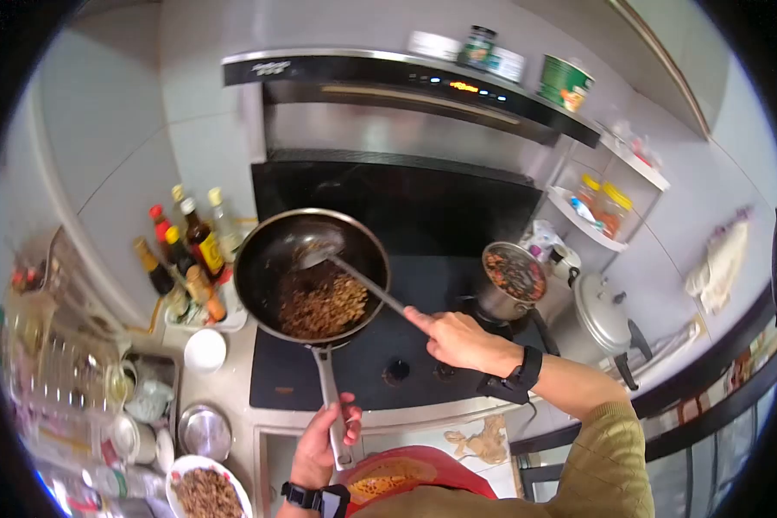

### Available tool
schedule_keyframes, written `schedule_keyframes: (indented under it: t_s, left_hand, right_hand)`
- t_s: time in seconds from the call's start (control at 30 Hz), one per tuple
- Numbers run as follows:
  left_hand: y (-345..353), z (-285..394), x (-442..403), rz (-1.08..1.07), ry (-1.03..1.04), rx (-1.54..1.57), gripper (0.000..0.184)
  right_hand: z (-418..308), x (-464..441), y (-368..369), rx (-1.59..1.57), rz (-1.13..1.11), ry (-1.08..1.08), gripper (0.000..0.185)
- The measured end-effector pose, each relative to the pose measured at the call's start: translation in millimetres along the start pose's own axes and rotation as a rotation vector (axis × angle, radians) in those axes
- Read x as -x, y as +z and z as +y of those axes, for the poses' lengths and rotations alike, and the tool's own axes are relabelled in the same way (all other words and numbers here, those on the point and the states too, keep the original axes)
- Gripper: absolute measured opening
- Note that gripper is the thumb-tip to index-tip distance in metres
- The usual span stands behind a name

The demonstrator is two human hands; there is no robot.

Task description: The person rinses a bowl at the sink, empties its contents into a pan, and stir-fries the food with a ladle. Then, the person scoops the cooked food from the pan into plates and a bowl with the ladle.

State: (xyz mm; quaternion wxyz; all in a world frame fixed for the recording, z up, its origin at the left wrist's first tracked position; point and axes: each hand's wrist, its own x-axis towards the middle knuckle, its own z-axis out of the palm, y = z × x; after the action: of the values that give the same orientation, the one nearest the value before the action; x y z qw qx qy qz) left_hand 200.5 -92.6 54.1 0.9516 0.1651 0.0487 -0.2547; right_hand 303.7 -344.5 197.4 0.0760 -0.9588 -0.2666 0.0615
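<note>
My left hand is closed round the grey handle of a dark frying pan, over the left side of the black hob. Browned minced food lies in the lower right part of the pan. From the right, my right hand grips a metal spatula, with the index finger stretched along its handle. The spatula's head rests inside the pan, above the food.
A steaming pot stands on the hob's right side, with a pressure cooker beyond it. Bottles, a white bowl, a metal bowl and a plate of mince are at left.
</note>
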Motion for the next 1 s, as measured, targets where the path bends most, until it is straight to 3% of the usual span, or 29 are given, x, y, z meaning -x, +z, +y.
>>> schedule_keyframes:
  t_s: [0.1, 0.2, 0.23, 0.4, 0.5, 0.53, 0.77, 0.93, 1.0]
  left_hand:
    - [-8.5, 7.4, -4.7, -0.101, -0.048, -0.014, 0.043]
    - [-8.9, 13.8, -10.4, -0.206, -0.079, 0.029, 0.056]
    - [-1.3, 15.0, -12.0, -0.172, -0.054, -0.005, 0.051]
    - [-3.6, 8.1, -21.2, -0.229, -0.108, 0.317, 0.029]
    - [-2.4, 5.5, -26.4, -0.246, -0.114, 0.339, 0.015]
    - [6.7, 8.6, -23.7, -0.112, -0.111, 0.237, 0.009]
    - [14.1, 20.1, -7.6, -0.010, -0.099, 0.060, 0.015]
    - [18.7, 16.2, 4.0, -0.002, -0.062, -0.003, 0.015]
    - [21.7, 11.0, 17.2, -0.012, -0.047, -0.024, 0.015]
  right_hand:
    - [-2.1, 11.3, -16.9, -0.131, -0.028, -0.034, 0.064]
    - [5.3, -3.6, 4.1, 0.014, 0.169, -0.040, 0.067]
    - [9.4, -11.3, 12.9, 0.041, 0.228, -0.063, 0.070]
    - [2.9, 46.6, 11.0, -0.001, 0.014, -0.056, 0.071]
    - [-1.5, 81.7, -15.1, -0.039, -0.034, -0.025, 0.070]
    - [-0.4, 81.5, -19.2, -0.063, 0.015, -0.059, 0.069]
    - [-14.5, 52.7, 20.1, -0.222, 0.006, -0.180, 0.069]
    - [12.4, 117.5, -3.6, 0.437, -0.033, -0.180, 0.070]
    - [13.7, 116.9, -10.4, 0.456, 0.036, -0.223, 0.069]
